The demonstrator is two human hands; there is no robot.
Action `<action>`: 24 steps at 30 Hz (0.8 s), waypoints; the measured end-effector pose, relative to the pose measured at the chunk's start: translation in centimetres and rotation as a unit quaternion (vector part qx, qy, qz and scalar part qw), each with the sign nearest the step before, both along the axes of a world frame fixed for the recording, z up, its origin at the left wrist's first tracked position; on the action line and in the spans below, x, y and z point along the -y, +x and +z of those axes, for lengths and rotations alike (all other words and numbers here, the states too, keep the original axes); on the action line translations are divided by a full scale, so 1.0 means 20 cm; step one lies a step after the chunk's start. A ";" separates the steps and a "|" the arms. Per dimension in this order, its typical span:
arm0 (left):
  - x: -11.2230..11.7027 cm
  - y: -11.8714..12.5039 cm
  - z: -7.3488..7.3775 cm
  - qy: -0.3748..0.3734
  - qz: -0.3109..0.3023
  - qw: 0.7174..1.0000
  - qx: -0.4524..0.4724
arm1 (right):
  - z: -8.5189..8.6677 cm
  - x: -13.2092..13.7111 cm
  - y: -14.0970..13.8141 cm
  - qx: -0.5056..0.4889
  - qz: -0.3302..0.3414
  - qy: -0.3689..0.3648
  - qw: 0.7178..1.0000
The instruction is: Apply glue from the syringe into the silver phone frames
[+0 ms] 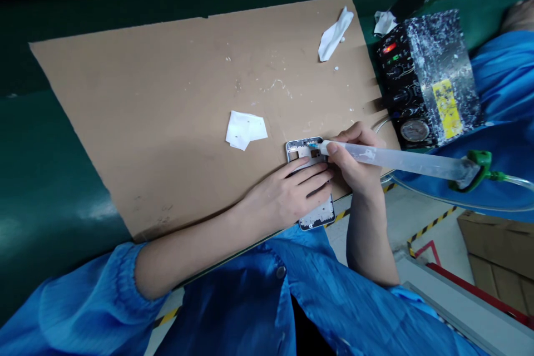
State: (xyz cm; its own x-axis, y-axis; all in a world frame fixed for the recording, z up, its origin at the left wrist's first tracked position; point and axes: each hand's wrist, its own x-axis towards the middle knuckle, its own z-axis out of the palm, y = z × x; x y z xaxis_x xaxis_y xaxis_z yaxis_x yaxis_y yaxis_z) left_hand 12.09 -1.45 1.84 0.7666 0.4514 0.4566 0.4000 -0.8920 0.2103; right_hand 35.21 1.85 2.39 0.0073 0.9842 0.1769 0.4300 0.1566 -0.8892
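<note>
A phone frame [301,149] lies on a brown cardboard sheet [167,105] near its front edge. My left hand [287,194] rests flat on the frame, fingers stretched out, pressing it down. My right hand [354,164] is closed around a clear glue syringe [400,160], held like a pen. The syringe's blue tip [312,146] touches the top part of the frame. A green cap [479,164] with a clear hose closes the syringe's rear end.
A folded white wipe [245,129] lies left of the frame, and a crumpled one [335,35] sits at the cardboard's far edge. A black dispenser box [429,80] with knobs, lights and a gauge stands at right. The green bench [50,178] surrounds the cardboard. Another person's blue sleeve [507,72] shows far right.
</note>
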 end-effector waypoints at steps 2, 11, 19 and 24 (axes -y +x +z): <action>0.00 0.00 0.01 0.002 0.001 1.000 -0.002 | 0.00 0.00 0.00 -0.003 0.002 0.003 1.000; 0.00 0.00 0.02 0.001 0.002 1.000 -0.010 | -0.01 0.00 0.01 -0.007 0.008 0.014 1.000; 0.00 0.00 0.00 0.003 0.002 1.000 0.000 | 0.00 0.00 0.01 -0.019 0.016 0.016 1.000; 0.00 0.00 0.01 0.001 0.002 1.000 0.008 | -0.01 0.00 0.01 -0.008 0.011 0.009 1.000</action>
State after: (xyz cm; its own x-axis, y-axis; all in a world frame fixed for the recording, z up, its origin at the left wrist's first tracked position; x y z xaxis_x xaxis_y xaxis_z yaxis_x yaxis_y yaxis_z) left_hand 12.05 -1.47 1.94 0.7573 0.4537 0.4697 0.4001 -0.8908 0.2154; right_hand 35.37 1.77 2.22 -0.0122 0.9808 0.1947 0.4124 0.1823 -0.8926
